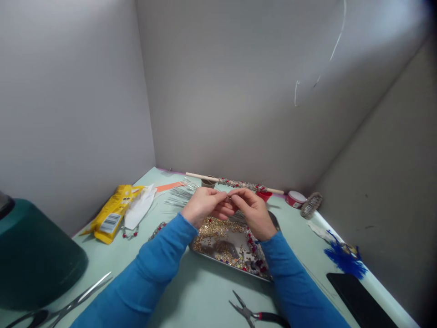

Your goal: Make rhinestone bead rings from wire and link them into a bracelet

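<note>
My left hand (204, 206) and my right hand (251, 210) meet fingertip to fingertip above a metal tray (201, 251) of gold and red beads. Both pinch something very small between thumb and fingers, too small to name. Blue sleeves cover both forearms. A bundle of thin silver wires (180, 196) lies just behind my left hand. A wooden stick wrapped with beads (239, 184) lies along the back wall.
Red-handled pliers (251, 313) lie at the front, long scissors (61, 310) at the front left. A yellow packet (112, 214) and white paper sit left. A red-and-white tape roll (295, 198), blue feathers (343, 260) and a black slab (358, 296) are on the right. A dark green bin (34, 259) stands far left.
</note>
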Demonstrator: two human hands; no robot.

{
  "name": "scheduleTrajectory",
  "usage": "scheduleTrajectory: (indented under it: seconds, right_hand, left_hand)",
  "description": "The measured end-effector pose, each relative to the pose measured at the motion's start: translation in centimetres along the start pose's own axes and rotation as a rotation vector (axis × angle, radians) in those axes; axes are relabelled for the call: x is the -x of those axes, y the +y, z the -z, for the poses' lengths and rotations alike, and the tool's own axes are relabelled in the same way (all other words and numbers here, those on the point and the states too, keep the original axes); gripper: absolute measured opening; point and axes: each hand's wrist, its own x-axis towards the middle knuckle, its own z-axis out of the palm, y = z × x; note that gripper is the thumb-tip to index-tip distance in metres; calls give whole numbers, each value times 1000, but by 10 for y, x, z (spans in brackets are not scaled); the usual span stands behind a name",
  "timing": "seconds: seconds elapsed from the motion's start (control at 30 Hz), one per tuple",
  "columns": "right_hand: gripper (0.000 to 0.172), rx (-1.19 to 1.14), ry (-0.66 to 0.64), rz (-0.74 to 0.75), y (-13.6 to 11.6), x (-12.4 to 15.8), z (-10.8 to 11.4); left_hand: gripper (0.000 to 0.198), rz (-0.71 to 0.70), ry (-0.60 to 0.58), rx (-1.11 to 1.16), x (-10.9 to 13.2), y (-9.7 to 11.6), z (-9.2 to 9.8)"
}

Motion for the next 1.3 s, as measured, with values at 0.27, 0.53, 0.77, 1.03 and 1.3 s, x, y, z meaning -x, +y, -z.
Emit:
scheduleTrajectory:
  seconds: [0.27, 0.53, 0.77, 1.03, 1.3]
  right_hand:
    - [9, -32, 8, -20, 0, -1, -1]
    - [10, -57, -19, -64, 0, 0, -1]
    - [10, -42, -35, -66, 0, 0, -2]
    - [8, -15, -69, -49, 2, 1, -3]
    - [5, 3, -100, 15, 1, 2, -3]
  left_hand:
    - [16, -31, -22, -4, -1, -3, 2]
    - [16, -59, 13, -64, 2, -1, -2]
    - [20, -51, 53, -113, 2, 1, -4]
    - [23, -32, 53, -123, 4, 3, -3]
    - [23, -44, 72, -142, 3, 1, -2]
